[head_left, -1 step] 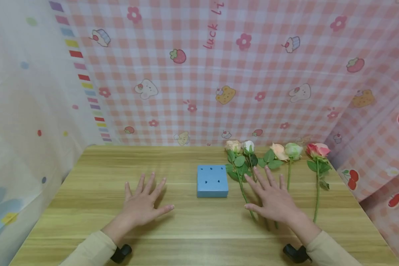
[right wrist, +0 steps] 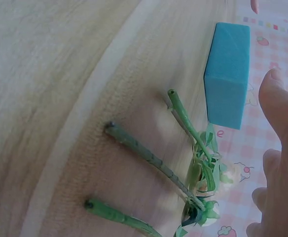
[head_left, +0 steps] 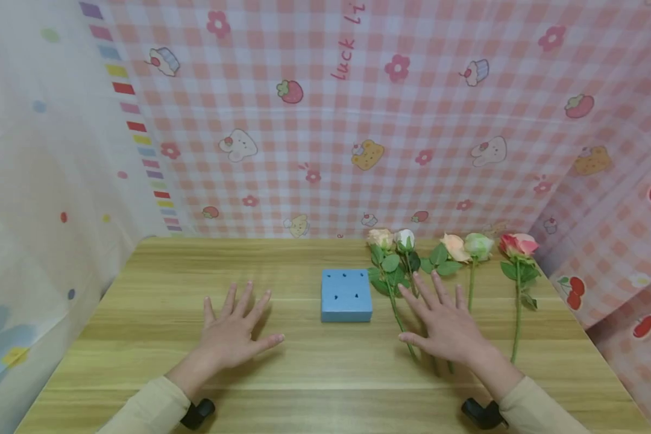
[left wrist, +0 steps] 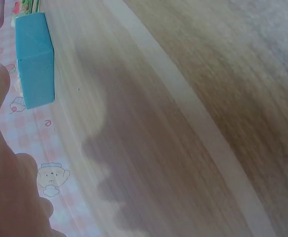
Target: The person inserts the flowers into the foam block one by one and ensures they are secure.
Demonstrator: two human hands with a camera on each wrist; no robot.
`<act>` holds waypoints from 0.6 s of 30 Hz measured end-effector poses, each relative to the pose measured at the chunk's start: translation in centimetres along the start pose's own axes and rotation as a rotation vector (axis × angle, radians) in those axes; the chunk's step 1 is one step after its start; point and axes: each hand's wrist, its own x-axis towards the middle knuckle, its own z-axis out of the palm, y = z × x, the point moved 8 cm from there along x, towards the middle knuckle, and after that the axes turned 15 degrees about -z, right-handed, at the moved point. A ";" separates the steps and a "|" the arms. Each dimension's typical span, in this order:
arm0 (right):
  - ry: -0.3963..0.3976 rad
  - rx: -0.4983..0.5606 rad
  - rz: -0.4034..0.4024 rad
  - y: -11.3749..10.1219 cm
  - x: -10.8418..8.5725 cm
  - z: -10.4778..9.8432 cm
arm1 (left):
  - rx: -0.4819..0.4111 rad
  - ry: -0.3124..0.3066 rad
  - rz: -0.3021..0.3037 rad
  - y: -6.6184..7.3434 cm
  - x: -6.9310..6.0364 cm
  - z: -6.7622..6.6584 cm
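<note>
Five roses lie with heads along the worktop's far edge toward its far right corner, a block sits just left of them, and, closer to the near edge, the left hand and the right hand, the latter over rose stems, spread their fingers wide, both empty.

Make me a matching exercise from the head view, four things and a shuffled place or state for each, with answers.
Things:
1. blue block
2. pink-red rose
3. white rose
4. green rose

Place or state:
A. rightmost flower
B. second flower from the right
C. dark holes in its top
D. second flower from the left

Pairs: 1-C, 2-A, 3-D, 4-B
</note>
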 end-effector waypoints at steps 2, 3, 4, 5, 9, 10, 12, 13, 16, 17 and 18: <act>0.002 0.002 0.002 0.0 -0.1 0.0 | 0.002 0.000 0.004 0.1 0.0 0.0; 0.004 0.002 0.003 0.0 -0.1 0.0 | 0.004 0.000 0.005 0.1 0.1 0.0; 0.011 0.002 0.001 -0.1 -0.2 -0.1 | 0.004 0.000 0.007 0.2 0.1 0.1; 0.015 0.002 0.001 -0.1 -0.2 -0.1 | 0.006 0.003 0.008 0.2 0.1 0.0; 0.040 0.005 -0.005 -0.2 -0.2 -0.4 | -0.006 0.009 0.011 0.4 0.1 0.0; 0.048 0.006 -0.008 -0.2 -0.2 -0.4 | -0.011 0.012 0.011 0.4 0.1 0.0; 0.057 0.006 -0.010 -0.3 -0.2 -0.5 | -0.020 0.021 0.016 0.5 0.2 0.0; 0.060 0.005 -0.008 -0.3 -0.2 -0.6 | -0.022 0.026 0.017 0.5 0.2 0.0; 0.069 0.002 -0.005 -0.2 -0.2 -0.6 | -0.031 0.041 0.023 0.8 0.3 -0.1; 0.076 0.005 -0.006 -0.3 -0.2 -0.6 | -0.034 0.047 0.025 0.8 0.3 -0.1; 0.082 0.008 -0.004 -0.3 -0.2 -0.6 | -0.038 0.056 0.029 0.9 0.3 -0.2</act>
